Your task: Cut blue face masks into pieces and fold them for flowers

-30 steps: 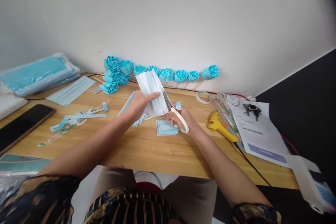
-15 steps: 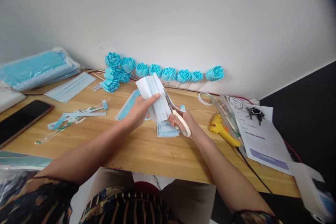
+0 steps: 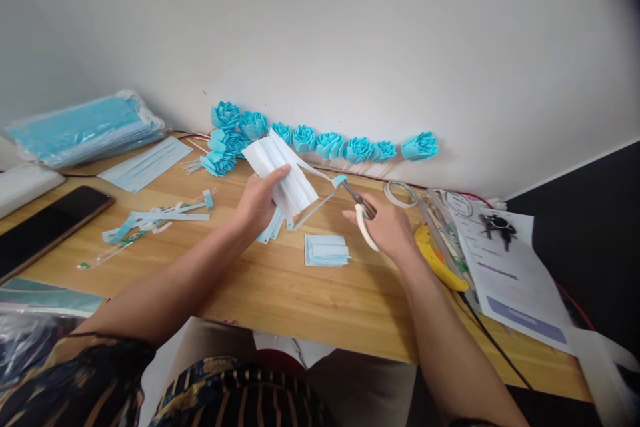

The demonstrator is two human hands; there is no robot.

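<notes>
My left hand (image 3: 257, 203) pinches a pleated white and pale-blue face mask (image 3: 287, 177) between thumb and fingers, above the table. My right hand (image 3: 393, 223) is closed round white-handled scissors (image 3: 367, 230), blades toward the mask. A thin strip (image 3: 320, 203) loops from the mask's edge to a small blue scrap (image 3: 339, 180) at the scissor tips; whether it is still joined to the mask I cannot tell. Below lies a small stack of cut mask pieces (image 3: 326, 251). Another blue mask piece (image 3: 271, 228) shows partly beneath my left hand.
Several blue flowers (image 3: 330, 145) on sticks lie along the wall. At left are bagged masks (image 3: 90, 130), a phone (image 3: 55, 230) and cut strips (image 3: 165, 217). At right are a tape roll (image 3: 400, 194), a yellow glue gun (image 3: 440, 263) and keys (image 3: 499, 225) on paper.
The scissors have moved right, away from the mask, with my right hand. A strip now stretches between the mask and the blades. The stack of cut pieces is more fully uncovered.
</notes>
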